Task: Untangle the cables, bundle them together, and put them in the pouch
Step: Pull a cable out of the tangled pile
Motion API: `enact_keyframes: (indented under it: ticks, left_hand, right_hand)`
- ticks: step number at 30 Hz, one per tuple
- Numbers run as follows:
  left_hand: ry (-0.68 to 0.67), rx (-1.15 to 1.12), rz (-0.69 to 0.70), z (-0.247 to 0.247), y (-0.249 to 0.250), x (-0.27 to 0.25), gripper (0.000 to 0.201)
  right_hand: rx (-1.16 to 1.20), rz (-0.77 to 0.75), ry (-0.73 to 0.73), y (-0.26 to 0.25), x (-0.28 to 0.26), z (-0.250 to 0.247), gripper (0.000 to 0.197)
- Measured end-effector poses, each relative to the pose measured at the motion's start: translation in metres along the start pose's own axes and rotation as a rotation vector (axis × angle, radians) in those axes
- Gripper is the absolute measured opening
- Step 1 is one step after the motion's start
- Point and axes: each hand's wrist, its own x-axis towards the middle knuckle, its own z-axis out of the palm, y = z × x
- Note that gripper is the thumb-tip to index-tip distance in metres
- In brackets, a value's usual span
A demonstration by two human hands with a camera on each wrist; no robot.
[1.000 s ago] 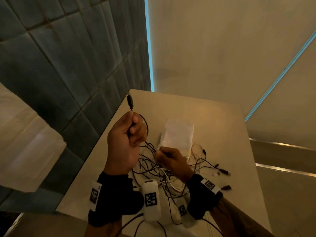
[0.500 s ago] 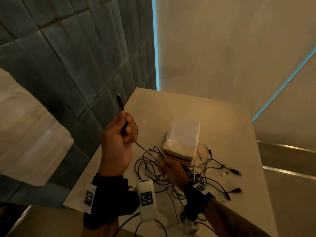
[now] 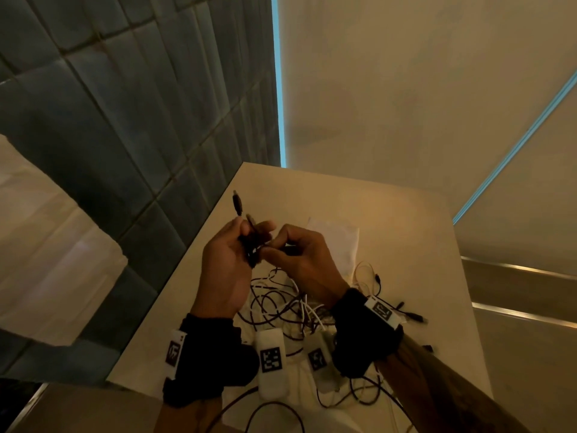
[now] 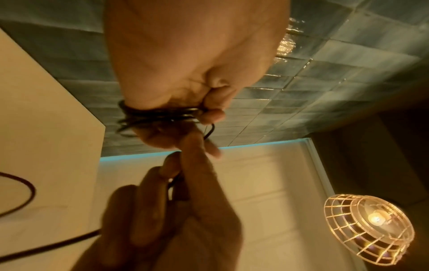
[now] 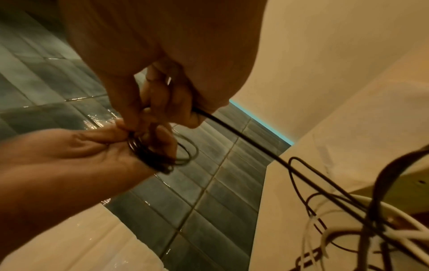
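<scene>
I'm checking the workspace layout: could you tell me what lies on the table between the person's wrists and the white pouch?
In the head view, the tangled cables, black and white, lie on the table there, below both raised hands.

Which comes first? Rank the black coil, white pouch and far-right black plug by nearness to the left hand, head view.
1. black coil: gripped in the left hand.
2. white pouch: behind the right hand.
3. black plug: far right.
</scene>
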Motion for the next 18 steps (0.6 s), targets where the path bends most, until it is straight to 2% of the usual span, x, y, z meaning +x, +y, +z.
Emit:
enact_keyframes:
  ticks: [3,7,14,18]
  left_hand:
    - [-0.107,-0.197,0.059,0.006,0.007,-0.003,0.032]
    - [-0.222,-0.292,0.062,0.011,0.013,-0.004,0.032]
    - [-0.195,-0.231,0.103,0.007,0.012,-0.005,0.034]
    - [-0.208,-0.248,0.139,0.000,0.019,-0.006,0.032]
  right_hand:
    - [0.006,0.055,-0.036,0.006,-0.008,-0.002,0.014]
    - [0.119,0.159,-0.049,0.029,-0.026,-0.006,0.016]
    - [-0.013,0.287,-0.073,0.091,-0.048,-0.009,0.030]
    - [-0.035,0.292,-0.066,0.121,-0.054,-0.010,0.028]
